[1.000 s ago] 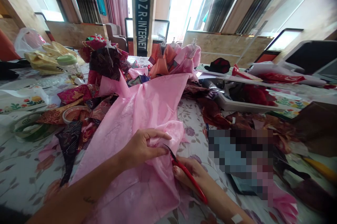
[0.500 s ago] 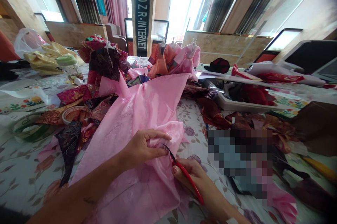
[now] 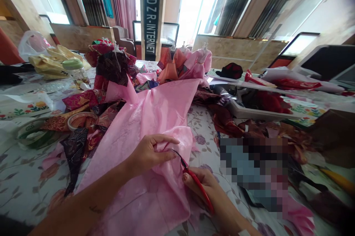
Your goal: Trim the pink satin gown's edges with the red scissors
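Note:
A long piece of shiny pink fabric (image 3: 163, 106) stretches over the table toward me, gathered in folds near my hands. My left hand (image 3: 148, 153) is closed on a fold of it, thumb and index finger toward the right. From the lower right, my right hand (image 3: 206, 188) grips red-handled scissors (image 3: 196, 179). Their dark, narrow blades point up and left, with the tip beside my left thumb at the fabric. Whether the blades are apart I cannot make out.
Patterned scraps (image 3: 74, 147) and tape rolls (image 3: 36, 132) lie on the left, near a lidded jar (image 3: 75, 72). Small dressed doll forms (image 3: 203, 60) stand at the back. A white tray (image 3: 249, 113), brown fabric scraps (image 3: 257, 129) and a blurred-out patch occupy the right.
The view has shifted slightly. Both hands stay almost in place, with the scissors still at the fold beside my left thumb.

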### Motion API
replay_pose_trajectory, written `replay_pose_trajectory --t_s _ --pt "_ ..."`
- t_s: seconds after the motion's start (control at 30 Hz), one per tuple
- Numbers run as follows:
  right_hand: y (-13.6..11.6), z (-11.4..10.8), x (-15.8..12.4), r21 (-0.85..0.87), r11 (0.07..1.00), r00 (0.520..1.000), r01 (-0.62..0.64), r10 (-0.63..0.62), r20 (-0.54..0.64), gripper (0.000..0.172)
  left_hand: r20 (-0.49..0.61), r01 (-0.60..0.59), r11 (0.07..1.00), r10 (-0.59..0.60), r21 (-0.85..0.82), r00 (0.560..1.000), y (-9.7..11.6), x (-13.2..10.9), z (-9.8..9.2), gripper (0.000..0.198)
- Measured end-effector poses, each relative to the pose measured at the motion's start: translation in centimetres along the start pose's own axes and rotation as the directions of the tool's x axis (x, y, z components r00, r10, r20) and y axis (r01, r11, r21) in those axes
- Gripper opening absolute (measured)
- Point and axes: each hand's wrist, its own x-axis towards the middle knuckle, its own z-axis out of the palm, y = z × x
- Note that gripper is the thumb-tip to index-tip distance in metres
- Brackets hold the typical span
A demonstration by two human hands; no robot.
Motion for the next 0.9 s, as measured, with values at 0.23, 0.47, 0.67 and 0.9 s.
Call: replay_pose_trajectory --t_s 0.23,0.47,0.67,0.9 --pt "-1.2 0.2 -0.7 0.027 0.997 0.995 -0.075 0.077 -0.063 0.057 -0.031 -0.043 0.998 0.042 -0.034 0.999 -0.4 0.3 -0.4 0.024" --pt "-2.5 -0.3 -1.1 -0.06 0.997 0.994 -0.058 0.052 -0.091 0.059 0.052 -0.027 0.999 0.028 -0.018 0.998 -0.2 0.8 -1.8 0.028" --pt "-2.7 -1.4 -1.3 -0.092 0.996 0.988 0.001 -0.016 -0.153 0.059 0.183 -0.032 0.991 0.008 0.131 0.983 -0.6 1.5 -3.2 0.048" --pt "-2.3 -0.9 -1.3 -0.104 0.995 0.995 -0.005 -0.005 -0.101 0.056 -0.065 -0.011 0.961 -0.007 -0.277 0.998 -0.4 1.5 -2.9 0.035"
